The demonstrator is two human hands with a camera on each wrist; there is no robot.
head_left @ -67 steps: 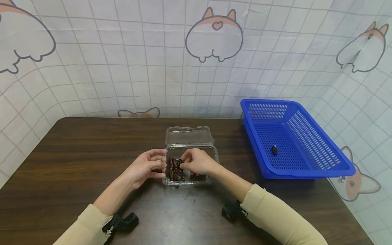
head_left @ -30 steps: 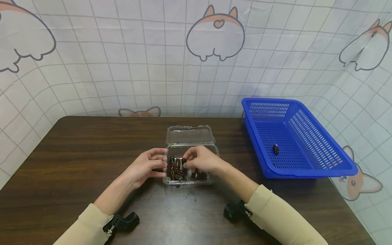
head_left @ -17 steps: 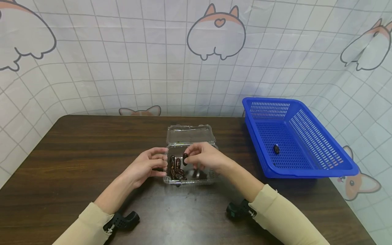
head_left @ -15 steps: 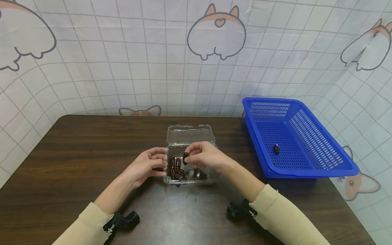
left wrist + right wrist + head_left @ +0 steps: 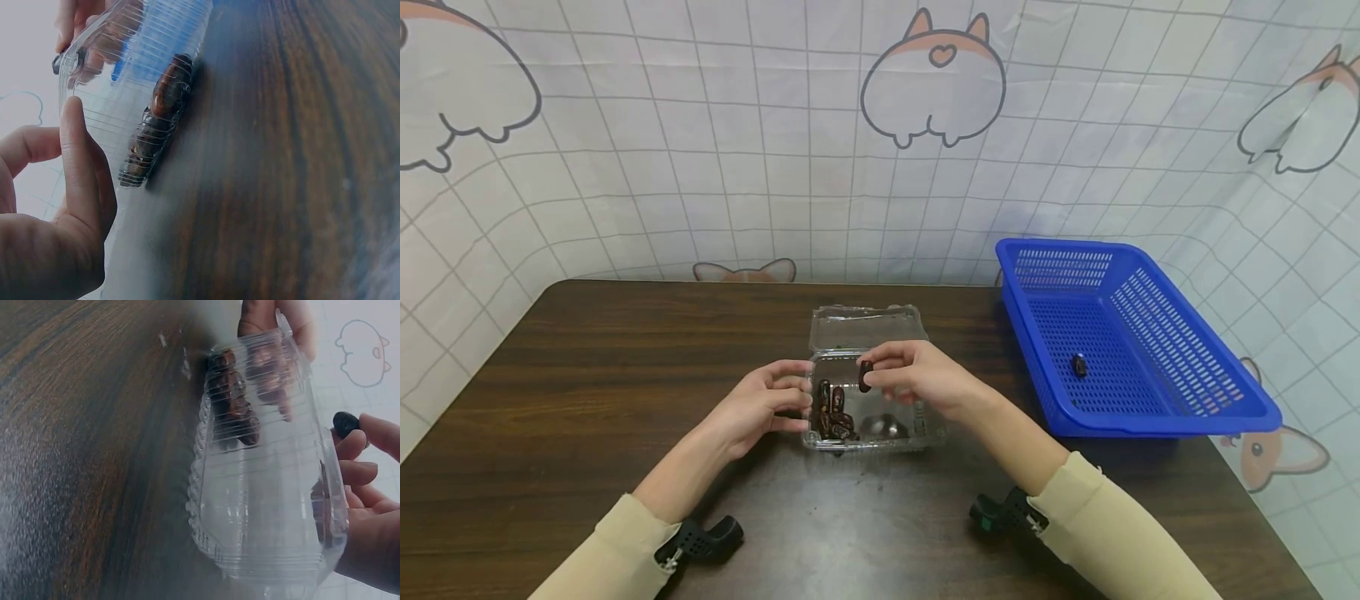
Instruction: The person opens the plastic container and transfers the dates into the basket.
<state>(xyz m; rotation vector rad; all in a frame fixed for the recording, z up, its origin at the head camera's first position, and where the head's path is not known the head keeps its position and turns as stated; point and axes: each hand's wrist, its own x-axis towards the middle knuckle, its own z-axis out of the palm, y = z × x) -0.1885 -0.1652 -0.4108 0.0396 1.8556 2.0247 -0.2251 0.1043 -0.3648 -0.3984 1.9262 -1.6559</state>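
A clear plastic clamshell box [image 5: 934,440] stands on the table with its lid [image 5: 867,328] folded back. Several dark brown, glossy dates [image 5: 835,417] lie along the box's left side, seen through the wall in both wrist views. My left hand [image 5: 758,410] rests against the left wall, fingers spread and fairly straight, fingertips [image 5: 74,109] at the rim. Between thumb and fingers my right hand [image 5: 928,379] pinches one date [image 5: 866,377], held above the box; in the right wrist view the date [image 5: 345,424] shows beyond the rim.
A blue perforated basket [image 5: 1157,423] stands at the right of the dark wood table [image 5: 647,350], with a single date [image 5: 1078,365] on its floor. Behind the table hangs a white gridded cloth [image 5: 760,167] with cartoon dogs. A black camera mount sits on each wrist.
My right hand has taken a date from the group and lifted it up and to the right. The left hand has kept its place at the box wall.
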